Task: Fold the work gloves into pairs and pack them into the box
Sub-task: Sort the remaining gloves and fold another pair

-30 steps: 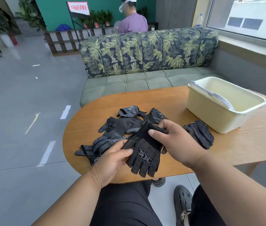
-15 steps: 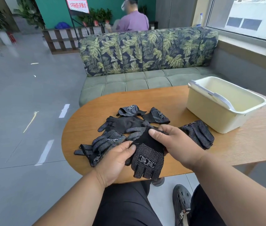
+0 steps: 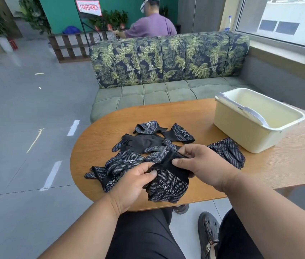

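Head view shows the cream box holding no gloves, so packing hasn't begun. Left hand and right hand both pinch one dotted glove over the table edge; loose gloves await pairing.

Bright daylight on my feed, coming from window at upper right. Window blown out, glare washes pale box interior. Soft shadows only, faint under gloves on tabletop. Wide-angle bend at frame edges, floor lines curve. Centre sharp, far background slightly soft.
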Demonstrator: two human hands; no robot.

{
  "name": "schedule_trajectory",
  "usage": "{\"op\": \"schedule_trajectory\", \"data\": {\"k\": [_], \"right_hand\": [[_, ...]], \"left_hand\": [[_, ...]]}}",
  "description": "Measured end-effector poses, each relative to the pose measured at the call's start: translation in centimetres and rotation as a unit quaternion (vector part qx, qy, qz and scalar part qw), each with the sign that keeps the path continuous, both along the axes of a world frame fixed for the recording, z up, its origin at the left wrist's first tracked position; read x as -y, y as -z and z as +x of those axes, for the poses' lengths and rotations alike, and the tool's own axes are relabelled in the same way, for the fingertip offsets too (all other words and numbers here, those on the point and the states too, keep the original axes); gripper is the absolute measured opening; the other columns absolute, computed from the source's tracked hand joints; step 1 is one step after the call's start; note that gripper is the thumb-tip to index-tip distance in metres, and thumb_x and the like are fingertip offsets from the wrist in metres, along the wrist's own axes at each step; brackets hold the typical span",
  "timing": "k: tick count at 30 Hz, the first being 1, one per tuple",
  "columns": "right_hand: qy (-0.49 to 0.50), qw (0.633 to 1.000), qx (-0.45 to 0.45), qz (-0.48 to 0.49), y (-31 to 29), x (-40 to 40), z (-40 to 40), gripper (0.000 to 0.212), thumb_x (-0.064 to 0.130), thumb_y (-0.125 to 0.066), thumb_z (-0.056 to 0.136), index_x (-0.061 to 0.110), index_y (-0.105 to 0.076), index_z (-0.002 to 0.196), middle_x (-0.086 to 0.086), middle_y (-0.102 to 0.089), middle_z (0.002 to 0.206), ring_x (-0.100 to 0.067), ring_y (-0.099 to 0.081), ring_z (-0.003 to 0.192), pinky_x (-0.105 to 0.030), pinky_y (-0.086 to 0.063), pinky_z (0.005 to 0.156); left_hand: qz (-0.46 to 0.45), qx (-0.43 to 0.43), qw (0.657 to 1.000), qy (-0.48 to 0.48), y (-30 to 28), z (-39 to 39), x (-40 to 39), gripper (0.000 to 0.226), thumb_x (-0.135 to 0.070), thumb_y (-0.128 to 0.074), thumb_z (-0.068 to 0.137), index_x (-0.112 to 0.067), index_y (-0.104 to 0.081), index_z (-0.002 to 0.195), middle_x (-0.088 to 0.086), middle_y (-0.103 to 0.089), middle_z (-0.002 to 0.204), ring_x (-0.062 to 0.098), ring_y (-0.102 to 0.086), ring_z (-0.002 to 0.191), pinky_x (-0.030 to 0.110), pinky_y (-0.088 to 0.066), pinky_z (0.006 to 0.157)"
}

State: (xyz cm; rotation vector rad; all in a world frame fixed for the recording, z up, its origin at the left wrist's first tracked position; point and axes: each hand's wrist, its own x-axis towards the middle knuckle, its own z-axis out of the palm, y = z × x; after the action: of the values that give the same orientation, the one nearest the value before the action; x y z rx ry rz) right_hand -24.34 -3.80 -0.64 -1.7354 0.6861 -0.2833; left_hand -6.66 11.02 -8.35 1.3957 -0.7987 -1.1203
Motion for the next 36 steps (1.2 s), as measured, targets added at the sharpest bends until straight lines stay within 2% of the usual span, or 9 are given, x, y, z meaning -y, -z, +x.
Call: {"op": "schedule_trajectory", "data": {"k": [3,7,12,16,19,23,28,32,36], "right_hand": [[-0.005,0.999,-0.013,-0.044,-0.3,-0.2,0.1,0.023,0.02,-0.073,0.095,0.004,-0.058,0.087,0.003,-0.064,0.063,-0.013,-0.056,0.056,-0.03,-0.048,0.056],[-0.015,0.998,-0.03,-0.056,-0.5,-1.0,0.5,0.023,0.023,-0.07,0.098,0.013,-0.054,0.085,0.004,-0.065,0.063,-0.015,-0.063,0.055,-0.032,-0.053,0.057],[0.009,0.993,0.047,0.106,-0.4,-1.7,1.3,0.021,0.025,-0.064,0.102,0.015,-0.053,0.086,-0.008,-0.069,0.073,-0.018,-0.063,0.056,-0.028,-0.055,0.057],[0.092,0.988,-0.034,0.117,2.8,-0.2,0.9,0.033,0.033,-0.065,0.101,0.001,-0.058,0.107,-0.017,-0.071,0.076,-0.023,-0.067,0.059,-0.03,-0.055,0.054],[0.128,0.977,-0.138,0.101,5.8,1.1,-0.7,0.024,0.03,-0.063,0.102,0.007,-0.058,0.098,-0.015,-0.069,0.067,-0.024,-0.066,0.056,-0.031,-0.056,0.053],[0.144,0.967,-0.191,0.088,8.2,2.2,-2.5,0.033,0.033,-0.062,0.103,0.001,-0.056,0.106,-0.016,-0.071,0.067,-0.026,-0.063,0.055,-0.031,-0.057,0.053],[0.142,0.968,-0.189,0.085,8.6,2.6,-2.6,0.035,0.039,-0.056,0.104,0.004,-0.057,0.107,-0.016,-0.071,0.068,-0.025,-0.064,0.055,-0.031,-0.056,0.053],[0.154,0.966,-0.183,0.097,8.6,2.7,-2.8,0.035,0.039,-0.051,0.107,0.005,-0.059,0.11,-0.018,-0.071,0.068,-0.025,-0.063,0.051,-0.028,-0.053,0.049],[0.16,0.967,-0.183,0.079,8.7,2.7,-2.7,0.034,0.034,-0.05,0.107,0.0,-0.054,0.109,-0.019,-0.069,0.067,-0.026,-0.062,0.051,-0.029,-0.053,0.048]], "left_hand": [[0.003,-0.02,1.0,-0.019,0.3,0.3,-0.2,0.028,-0.007,-0.051,0.105,-0.007,-0.068,0.127,0.019,-0.07,0.128,0.034,-0.063,0.125,0.047,-0.045,0.113],[0.004,-0.032,0.998,-0.061,0.1,1.1,-0.7,0.027,-0.007,-0.051,0.104,-0.007,-0.071,0.122,0.017,-0.072,0.124,0.025,-0.062,0.11,0.042,-0.047,0.098],[-0.045,-0.092,0.988,-0.112,-2.2,3.2,-1.4,0.026,-0.006,-0.048,0.104,-0.011,-0.067,0.122,0.009,-0.074,0.111,0.019,-0.069,0.093,0.033,-0.053,0.081],[0.02,0.074,0.981,-0.179,-1.7,3.3,-1.0,0.025,-0.012,-0.052,0.106,-0.025,-0.067,0.121,-0.004,-0.077,0.113,0.011,-0.072,0.103,0.023,-0.051,0.085],[0.058,0.192,0.957,-0.212,0.4,2.9,-0.7,0.021,-0.018,-0.06,0.102,-0.033,-0.068,0.114,-0.012,-0.074,0.11,0.004,-0.067,0.108,0.018,-0.046,0.087],[0.109,0.336,0.929,-0.11,2.4,0.8,-0.8,0.016,-0.03,-0.062,0.1,-0.038,-0.069,0.112,-0.022,-0.067,0.112,-0.009,-0.06,0.103,0.017,-0.047,0.093],[0.144,0.51,0.844,-0.083,4.4,-0.9,-0.1,0.033,-0.043,-0.057,0.099,-0.031,-0.067,0.127,-0.016,-0.061,0.127,0.008,-0.052,0.12,0.032,-0.043,0.111],[0.165,0.583,0.791,-0.082,4.6,-1.7,-0.1,0.036,-0.05,-0.053,0.099,-0.032,-0.067,0.127,-0.011,-0.057,0.125,0.015,-0.048,0.118,0.032,-0.041,0.108],[0.168,0.587,0.786,-0.094,4.6,-1.9,0.2,0.029,-0.046,-0.054,0.098,-0.033,-0.068,0.119,-0.012,-0.057,0.122,0.015,-0.049,0.116,0.031,-0.042,0.106]]}}
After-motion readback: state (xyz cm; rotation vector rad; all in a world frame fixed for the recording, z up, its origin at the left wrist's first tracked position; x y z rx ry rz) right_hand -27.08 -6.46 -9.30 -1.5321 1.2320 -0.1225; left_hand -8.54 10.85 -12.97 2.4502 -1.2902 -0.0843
